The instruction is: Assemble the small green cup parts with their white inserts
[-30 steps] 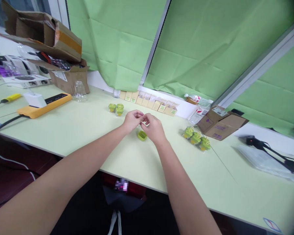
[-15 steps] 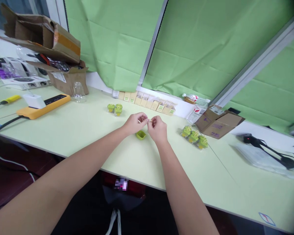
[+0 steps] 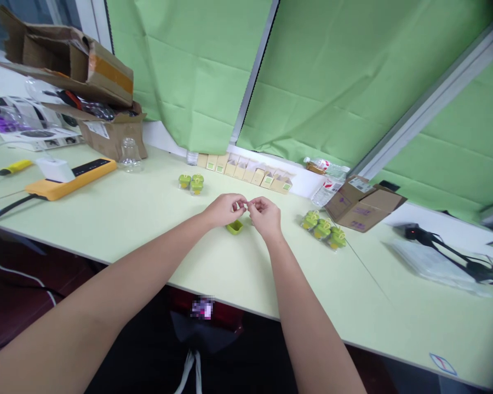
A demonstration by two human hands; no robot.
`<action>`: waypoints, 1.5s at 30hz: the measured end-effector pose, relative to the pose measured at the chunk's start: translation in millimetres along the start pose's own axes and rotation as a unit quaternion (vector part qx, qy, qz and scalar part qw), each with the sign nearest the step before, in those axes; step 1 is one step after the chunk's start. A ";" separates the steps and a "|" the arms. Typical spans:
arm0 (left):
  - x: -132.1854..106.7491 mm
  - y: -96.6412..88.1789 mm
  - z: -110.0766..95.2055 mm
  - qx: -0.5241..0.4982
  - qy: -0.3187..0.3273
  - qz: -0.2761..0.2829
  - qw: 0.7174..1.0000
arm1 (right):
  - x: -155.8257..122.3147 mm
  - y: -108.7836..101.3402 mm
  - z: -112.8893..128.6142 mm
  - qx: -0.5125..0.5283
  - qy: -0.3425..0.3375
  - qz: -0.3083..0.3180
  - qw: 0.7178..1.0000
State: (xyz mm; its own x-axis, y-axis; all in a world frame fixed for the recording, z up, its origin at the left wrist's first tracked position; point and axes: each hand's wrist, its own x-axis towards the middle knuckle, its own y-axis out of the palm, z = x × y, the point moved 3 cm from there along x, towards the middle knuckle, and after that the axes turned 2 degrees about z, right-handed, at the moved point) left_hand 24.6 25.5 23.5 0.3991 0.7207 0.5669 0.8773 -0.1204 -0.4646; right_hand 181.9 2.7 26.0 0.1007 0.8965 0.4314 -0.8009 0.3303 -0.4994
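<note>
My left hand (image 3: 225,209) and my right hand (image 3: 266,215) meet fingertip to fingertip above the pale green table (image 3: 139,219). Both are pinched on a tiny thin piece between them, too small to name. Just below the fingers a small open green cup (image 3: 234,227) sits on the table. A group of wrapped green items (image 3: 324,230) lies to the right of my right hand. A smaller pair of green items (image 3: 191,183) stands behind my left hand.
A row of small beige boxes (image 3: 246,171) lines the back wall under green curtains. An orange power strip (image 3: 72,177), a clear bulb (image 3: 129,154) and stacked cardboard boxes (image 3: 82,71) are at left. A cardboard box (image 3: 363,203), plastic bottles (image 3: 328,180) and a black cable (image 3: 452,254) lie at right.
My hands drew slightly apart with a thin piece stretched between the fingertips, then came close together again. The view shifted a little; the green cup has stayed in place.
</note>
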 end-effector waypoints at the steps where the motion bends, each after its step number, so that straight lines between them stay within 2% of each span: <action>1: -0.1 -2.1 -1.2 0.012 -0.009 0.018 1.000 | 0.6 -1.1 -1.0 0.000 0.005 -0.008 1.000; 5: -1.6 -7.2 -5.0 0.090 -0.044 0.148 0.984 | 3.1 -3.7 -5.4 -0.007 0.015 -0.037 0.999; 7: -2.7 -8.9 -6.4 0.133 -0.050 0.192 0.971 | 3.2 -3.2 -6.6 -0.013 0.012 -0.044 0.999; 10: -3.8 -12.1 -7.0 0.157 -0.054 0.216 0.962 | 2.2 -1.8 -5.9 -0.018 0.002 -0.045 0.999; 14: -4.4 -16.8 -3.2 0.124 -0.067 0.222 0.965 | 0.9 -1.8 -2.8 -0.023 -0.004 -0.044 0.999; 24: -7.3 -11.4 16.8 0.144 -0.091 0.215 0.962 | 1.3 1.9 -3.6 -0.020 -0.001 -0.028 0.999; 29: -2.2 -16.7 16.6 0.163 -0.091 0.108 0.976 | -0.3 9.6 0.2 0.025 -0.007 0.075 0.997; 32: -1.8 -18.5 14.7 0.165 -0.104 0.076 0.978 | -3.7 11.2 5.2 -0.007 -0.038 0.103 0.994; 34: -3.2 -17.3 13.9 0.136 -0.118 0.067 0.981 | -5.5 11.1 7.8 -0.035 -0.055 0.101 0.993; 38: -4.5 -9.2 15.1 0.013 -0.144 0.058 0.988 | -6.4 10.9 10.2 -0.054 -0.075 0.086 0.992; 45: 3.3 3.8 15.8 -0.173 -0.195 0.060 0.964 | -4.2 8.1 7.8 -0.053 -0.064 0.049 0.995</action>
State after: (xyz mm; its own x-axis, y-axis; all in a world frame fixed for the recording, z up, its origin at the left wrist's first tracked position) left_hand 25.1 38.2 12.9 0.4321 0.8807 0.1939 0.8944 -0.3909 -0.2172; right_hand 170.4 -0.7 26.0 -0.0560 0.8832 0.4656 -0.7353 0.2790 -0.6177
